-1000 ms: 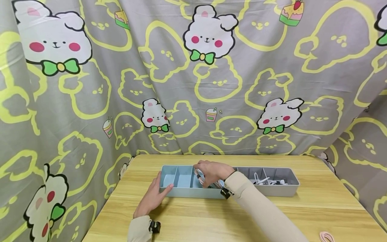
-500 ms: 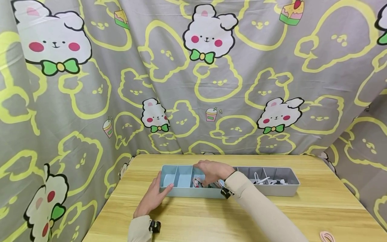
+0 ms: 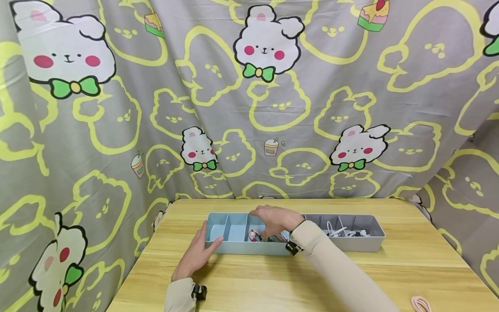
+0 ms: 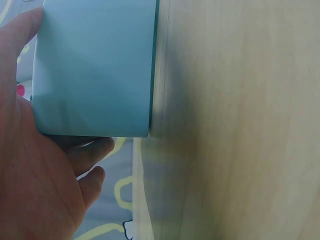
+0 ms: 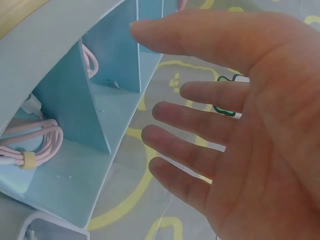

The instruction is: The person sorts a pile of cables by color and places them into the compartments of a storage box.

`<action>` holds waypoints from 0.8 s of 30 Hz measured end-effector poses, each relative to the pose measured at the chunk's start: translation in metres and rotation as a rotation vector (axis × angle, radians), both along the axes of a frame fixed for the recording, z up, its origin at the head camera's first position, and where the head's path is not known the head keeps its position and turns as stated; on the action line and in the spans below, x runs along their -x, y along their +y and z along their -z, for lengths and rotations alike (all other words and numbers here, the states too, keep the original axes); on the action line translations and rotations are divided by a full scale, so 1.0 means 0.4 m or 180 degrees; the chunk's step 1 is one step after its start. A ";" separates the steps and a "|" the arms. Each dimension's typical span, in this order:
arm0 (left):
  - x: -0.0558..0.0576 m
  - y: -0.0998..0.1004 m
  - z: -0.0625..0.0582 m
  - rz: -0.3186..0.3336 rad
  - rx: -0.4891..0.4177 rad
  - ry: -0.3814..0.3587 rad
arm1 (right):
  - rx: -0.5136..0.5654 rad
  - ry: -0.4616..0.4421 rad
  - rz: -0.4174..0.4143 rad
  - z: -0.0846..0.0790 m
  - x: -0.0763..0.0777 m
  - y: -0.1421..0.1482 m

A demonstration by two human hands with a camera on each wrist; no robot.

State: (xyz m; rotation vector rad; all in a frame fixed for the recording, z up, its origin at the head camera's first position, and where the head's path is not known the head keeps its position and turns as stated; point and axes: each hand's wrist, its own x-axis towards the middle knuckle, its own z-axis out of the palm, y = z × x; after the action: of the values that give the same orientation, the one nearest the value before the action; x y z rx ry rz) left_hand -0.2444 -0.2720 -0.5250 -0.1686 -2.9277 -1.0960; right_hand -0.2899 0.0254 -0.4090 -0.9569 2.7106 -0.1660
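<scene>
Long light-blue plastic box with little walls inside (image 3: 234,248), near the wooden table's (image 3: 409,268) far edge, left hand (image 3: 195,255) flat against its end, right hand (image 3: 273,220) open above the coiled pink cable (image 5: 35,150) inside

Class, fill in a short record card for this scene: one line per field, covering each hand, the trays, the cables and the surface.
Left hand: open, resting against the near left corner of the blue tray
Right hand: open, fingers spread over the blue tray, holding nothing
Pink cable: coiled, lying in a blue tray compartment
Grey tray: right of the blue one, with white cables inside
Second pink cable: on the table's near right edge
Table: light wood
</scene>
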 end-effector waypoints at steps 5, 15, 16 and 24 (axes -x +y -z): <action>0.000 -0.002 -0.001 0.0000 0.0008 0.0018 | 0.0068 0.0026 -0.0025 -0.005 -0.005 0.011; 0.005 -0.003 0.003 0.0005 -0.0027 -0.0021 | 0.0210 -0.0036 0.0075 -0.017 -0.017 0.054; 0.005 -0.003 0.003 0.0003 -0.0027 -0.0023 | 0.0231 -0.0042 0.0076 -0.018 -0.018 0.059; 0.005 -0.003 0.005 -0.0006 -0.0021 -0.0042 | 0.0382 0.0041 -0.0007 -0.013 -0.020 0.108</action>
State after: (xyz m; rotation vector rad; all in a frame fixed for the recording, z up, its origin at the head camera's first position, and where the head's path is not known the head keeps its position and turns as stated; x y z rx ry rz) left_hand -0.2464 -0.2733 -0.5269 -0.1590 -2.9349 -1.1109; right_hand -0.2818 0.0685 -0.4038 -0.9967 2.7377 -0.3264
